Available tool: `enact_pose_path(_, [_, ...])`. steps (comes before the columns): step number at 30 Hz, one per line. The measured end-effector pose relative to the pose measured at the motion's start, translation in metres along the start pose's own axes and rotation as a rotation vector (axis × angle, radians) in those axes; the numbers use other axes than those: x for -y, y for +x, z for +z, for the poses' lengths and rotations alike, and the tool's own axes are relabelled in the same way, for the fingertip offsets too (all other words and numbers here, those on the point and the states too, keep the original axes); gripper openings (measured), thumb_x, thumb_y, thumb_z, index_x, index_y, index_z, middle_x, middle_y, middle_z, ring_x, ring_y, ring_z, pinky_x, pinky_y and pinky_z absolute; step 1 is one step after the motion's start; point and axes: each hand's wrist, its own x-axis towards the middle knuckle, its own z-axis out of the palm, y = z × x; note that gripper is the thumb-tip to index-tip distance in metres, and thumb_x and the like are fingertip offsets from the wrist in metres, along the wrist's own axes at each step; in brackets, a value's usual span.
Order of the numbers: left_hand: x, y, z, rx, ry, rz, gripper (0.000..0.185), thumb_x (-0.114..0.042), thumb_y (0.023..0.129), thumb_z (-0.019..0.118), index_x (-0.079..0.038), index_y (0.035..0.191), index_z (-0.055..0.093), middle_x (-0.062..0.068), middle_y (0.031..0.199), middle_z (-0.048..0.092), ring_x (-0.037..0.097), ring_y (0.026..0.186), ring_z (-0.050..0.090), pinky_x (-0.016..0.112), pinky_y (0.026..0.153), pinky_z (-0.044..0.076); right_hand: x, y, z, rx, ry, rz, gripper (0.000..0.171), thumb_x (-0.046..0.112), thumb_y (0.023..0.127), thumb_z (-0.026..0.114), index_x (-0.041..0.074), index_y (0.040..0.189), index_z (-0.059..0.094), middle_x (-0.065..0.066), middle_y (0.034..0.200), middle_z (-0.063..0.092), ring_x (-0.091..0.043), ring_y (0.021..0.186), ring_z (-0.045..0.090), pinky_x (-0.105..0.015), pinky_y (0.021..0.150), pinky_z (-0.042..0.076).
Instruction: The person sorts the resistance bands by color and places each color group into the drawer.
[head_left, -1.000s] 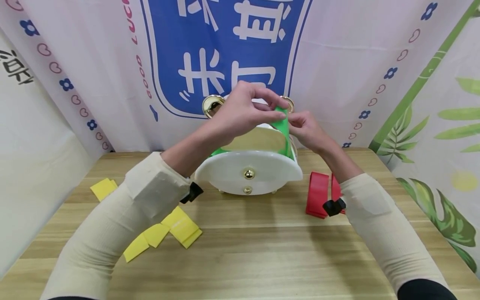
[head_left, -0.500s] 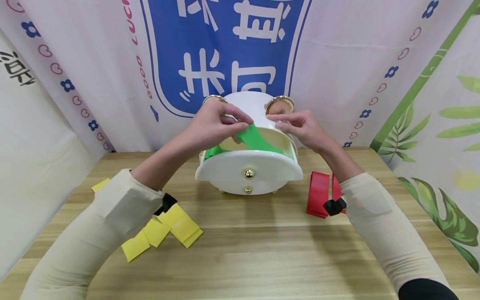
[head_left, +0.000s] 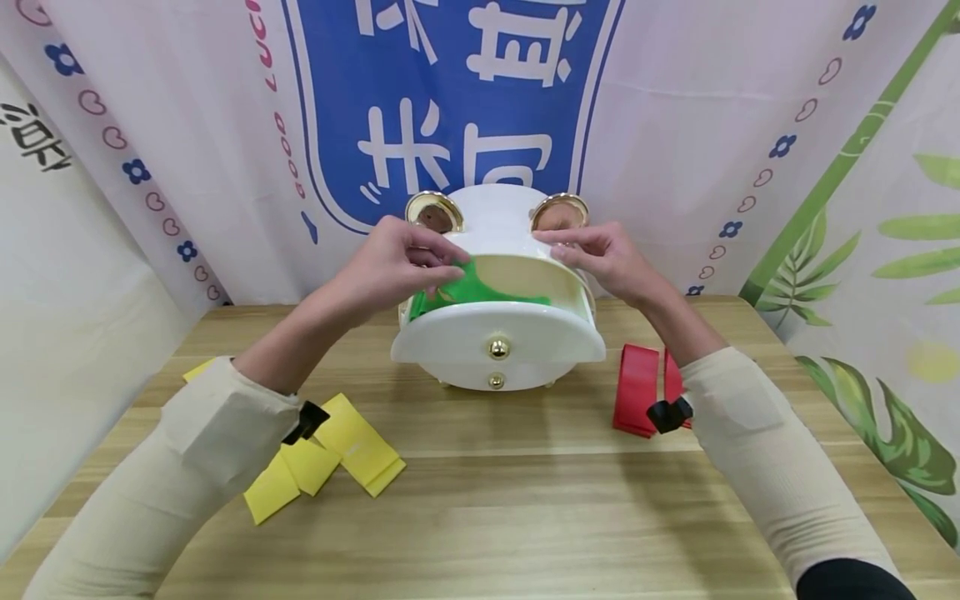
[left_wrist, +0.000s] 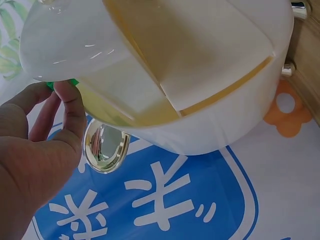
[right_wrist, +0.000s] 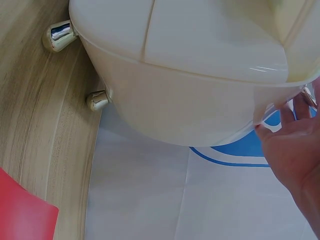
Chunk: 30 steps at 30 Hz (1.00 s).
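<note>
Green strip point(head_left: 468, 290) now lower in white box point(head_left: 498, 346), left hand point(head_left: 390, 265) pinching it; right hand point(head_left: 603, 258) loosely curled.

Green band point(head_left: 480, 292): flat, glossy, bright green strip, crumpled and folded on itself, lying mostly inside open drawer of white box point(head_left: 498, 346); left end lifted toward drawer's left rim, pinched there; rest slumped across drawer floor toward right. In left wrist view only small green tip point(left_wrist: 61, 84) showing at fingertips. White box: glossy plastic, rounded, upright on wooden tabletop near backdrop; curved drawer front w/ gold knob point(head_left: 498, 347) pulled out toward viewer; cream interior; two round gold-rimmed discs point(head_left: 433, 212) on top at back; small metallic feet point(right_wrist: 98, 100) underneath.
</note>
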Motion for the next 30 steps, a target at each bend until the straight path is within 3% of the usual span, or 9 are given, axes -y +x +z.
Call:
enact_pose_path(4, [0.001,-0.005,-0.001,-0.010,0.043,-0.024,0.019,-0.009,0.084,0.072,-0.002,0.102,0.072,0.011,0.079,0.070,0.023,0.061,0.065,0.026,0.065,0.055,0.001,0.000,0.001,-0.002,-0.003,0.005,0.029,0.000,0.091,0.057,-0.007,0.118,0.061,0.002,0.104,0.070,-0.015,0.086,0.048,-0.023,0.063,0.042])
enact_pose_path(10, [0.007,-0.008,-0.001,-0.014,0.136,0.000,0.018,-0.009,0.085,0.071,-0.001,0.101,0.072,0.011,0.082,0.070,0.018,0.063,0.067,0.026,0.063,0.056,0.000,0.000,0.001,-0.002,0.012,0.003,0.029,0.000,0.091,0.057,-0.007,0.118,0.061,0.001,0.107,0.070,-0.016,0.095,0.050,-0.024,0.068,0.046])
enact_pose_path(16, [0.011,-0.012,-0.001,-0.032,0.221,0.023,0.017,-0.008,0.085,0.070,-0.001,0.100,0.072,0.011,0.083,0.069,0.018,0.065,0.066,0.027,0.063,0.056,0.001,0.000,0.002,-0.003,0.009,0.007,0.028,0.000,0.091,0.057,-0.006,0.118,0.061,0.000,0.105,0.070,-0.017,0.092,0.050,-0.022,0.063,0.046])
enact_pose_path(23, [0.010,-0.017,-0.002,-0.119,0.420,0.146,0.017,-0.004,0.083,0.069,0.000,0.099,0.072,0.010,0.082,0.067,0.019,0.072,0.063,0.032,0.067,0.056,0.001,0.000,0.001,-0.001,0.015,-0.010,0.028,0.000,0.091,0.056,-0.008,0.117,0.061,0.000,0.105,0.070,-0.016,0.090,0.049,-0.021,0.062,0.046])
enact_pose_path(30, [0.002,-0.027,-0.008,-0.262,0.447,0.294,0.014,0.000,0.082,0.070,-0.001,0.095,0.072,0.008,0.083,0.066,0.016,0.073,0.060,0.029,0.066,0.055,-0.025,0.004,-0.004,-0.005,0.014,-0.003,0.029,0.002,0.091,0.058,0.000,0.119,0.064,-0.001,0.108,0.069,-0.017,0.089,0.049,-0.021,0.059,0.045])
